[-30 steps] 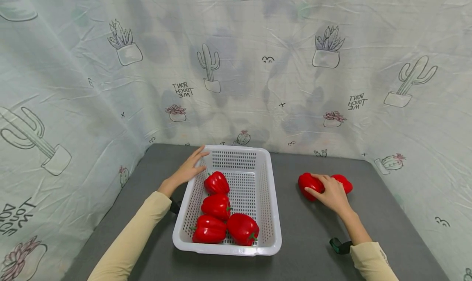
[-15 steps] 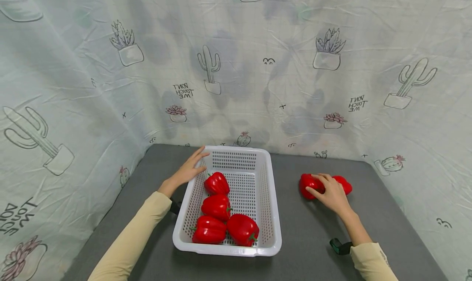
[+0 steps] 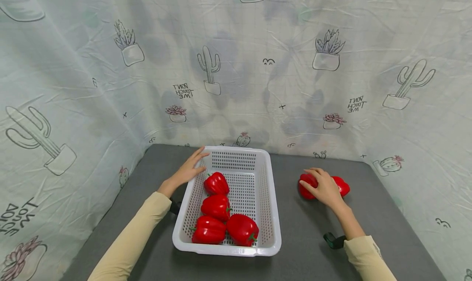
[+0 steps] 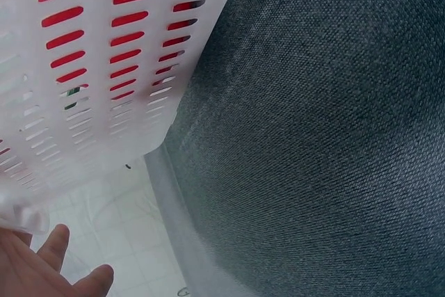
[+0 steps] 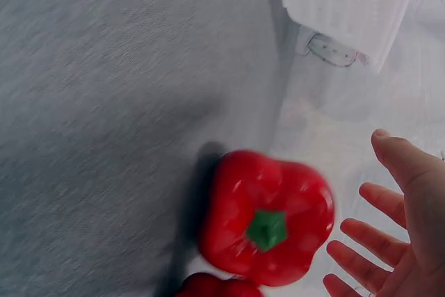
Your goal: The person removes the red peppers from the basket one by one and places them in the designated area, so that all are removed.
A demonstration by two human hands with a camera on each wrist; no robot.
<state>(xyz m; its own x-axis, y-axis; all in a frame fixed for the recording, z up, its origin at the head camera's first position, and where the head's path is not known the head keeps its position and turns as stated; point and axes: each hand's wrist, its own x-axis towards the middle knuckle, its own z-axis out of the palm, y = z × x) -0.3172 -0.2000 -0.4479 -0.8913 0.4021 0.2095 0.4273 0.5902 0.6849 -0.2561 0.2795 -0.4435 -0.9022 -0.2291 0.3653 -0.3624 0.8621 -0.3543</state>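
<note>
Over a red bell pepper (image 3: 307, 192) on the right side of the table hovers my right hand (image 3: 323, 187), fingers spread and nothing held. A second red bell pepper (image 3: 341, 186) lies just beyond it, partly hidden by the hand. In the right wrist view a bell pepper (image 5: 243, 213) shows its green stem, apart from the spread fingers (image 5: 379, 241). My left hand (image 3: 187, 169) rests on the left rim of a white perforated plastic basket (image 3: 275, 227), its fingers fairly straight. Several red bell peppers (image 3: 216, 207) lie in the basket's left and near parts.
The basket stands mid-table on a dark grey cloth surface (image 3: 295, 240). A pale curtain (image 3: 243, 76) printed with cacti hangs behind and at both sides. A dark green strap (image 3: 333, 241) sits by the right wrist.
My right hand has lifted slightly and shifted left over the pepper, its fingers spreading. The left hand, basket and the peppers in it have stayed put.
</note>
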